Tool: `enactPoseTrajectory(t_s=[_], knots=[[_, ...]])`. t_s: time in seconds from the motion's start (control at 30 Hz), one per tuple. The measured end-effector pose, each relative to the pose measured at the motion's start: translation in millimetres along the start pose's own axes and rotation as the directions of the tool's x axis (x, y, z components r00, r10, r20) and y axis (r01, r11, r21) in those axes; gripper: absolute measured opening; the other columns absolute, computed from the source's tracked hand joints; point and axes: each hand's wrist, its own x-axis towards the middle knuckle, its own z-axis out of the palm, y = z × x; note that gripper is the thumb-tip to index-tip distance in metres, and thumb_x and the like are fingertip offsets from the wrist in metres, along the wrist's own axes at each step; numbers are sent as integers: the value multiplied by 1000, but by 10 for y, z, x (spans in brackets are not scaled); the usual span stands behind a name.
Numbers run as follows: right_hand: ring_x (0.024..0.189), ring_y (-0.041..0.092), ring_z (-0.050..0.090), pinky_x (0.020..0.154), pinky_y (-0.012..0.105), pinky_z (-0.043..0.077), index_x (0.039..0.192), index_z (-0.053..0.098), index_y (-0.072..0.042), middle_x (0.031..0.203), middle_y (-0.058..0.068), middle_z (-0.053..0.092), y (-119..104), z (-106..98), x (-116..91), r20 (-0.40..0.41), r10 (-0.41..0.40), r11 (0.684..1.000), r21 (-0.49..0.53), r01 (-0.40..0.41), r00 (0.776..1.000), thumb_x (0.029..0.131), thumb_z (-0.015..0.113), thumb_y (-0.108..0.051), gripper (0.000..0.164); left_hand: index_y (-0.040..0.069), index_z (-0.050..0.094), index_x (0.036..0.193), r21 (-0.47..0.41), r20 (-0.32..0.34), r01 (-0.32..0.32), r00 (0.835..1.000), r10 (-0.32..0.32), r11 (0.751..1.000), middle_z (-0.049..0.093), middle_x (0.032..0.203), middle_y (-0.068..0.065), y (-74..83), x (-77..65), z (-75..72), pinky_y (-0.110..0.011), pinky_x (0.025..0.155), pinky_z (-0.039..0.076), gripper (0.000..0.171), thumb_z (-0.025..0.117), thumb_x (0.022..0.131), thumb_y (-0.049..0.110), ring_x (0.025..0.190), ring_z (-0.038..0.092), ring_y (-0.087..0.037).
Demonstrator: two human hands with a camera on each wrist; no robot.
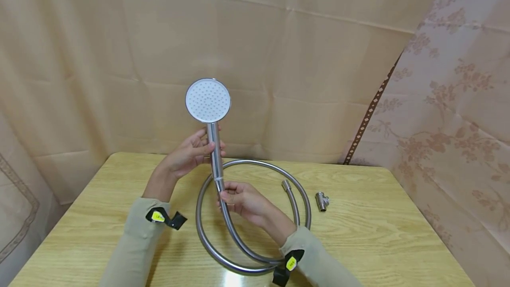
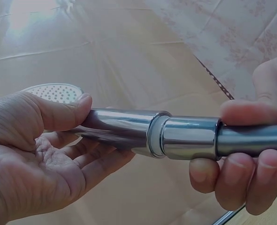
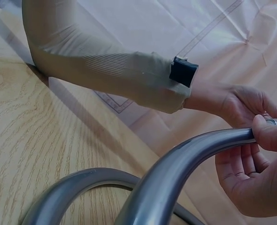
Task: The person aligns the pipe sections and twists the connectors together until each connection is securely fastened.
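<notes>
A shower head with a round white dotted face stands tilted over the table, held by its chrome handle in my left hand. The left thumb lies along the front of the handle, fingers behind. My right hand pinches the grey metal shower hose just below its end fitting. In the left wrist view the hose's chrome nut meets the handle's lower end, with a pale ring showing between them. From there the hose loops down onto the table.
The hose's free end lies inside the loop on the wooden table. To its right is a small chrome tee fitting. Beige curtains hang behind the table, and a floral cloth hangs at the right.
</notes>
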Motion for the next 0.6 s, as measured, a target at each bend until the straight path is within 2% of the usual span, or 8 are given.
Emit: enactPoseTrajectory(t_s=[0.33, 0.6], knots=[[86, 8, 68, 82, 23, 56, 116, 62, -2, 94, -4, 70, -20, -43, -41, 24, -45, 999, 24, 44, 999, 101, 48, 4, 21, 17, 34, 147, -28, -4, 2, 1000, -2, 1000, 71, 111, 2, -16, 26, 34, -32, 85, 58, 45, 51, 107, 10, 100, 73, -14], [85, 9, 68, 83, 25, 56, 101, 69, -13, 90, -5, 72, -25, -40, -39, -23, -45, 998, 47, 46, 999, 100, 53, 3, 23, 17, 34, 147, -28, -7, -1, 1000, 0, 1000, 72, 112, 2, -17, 25, 47, -32, 85, 58, 45, 52, 107, 11, 99, 73, -12]])
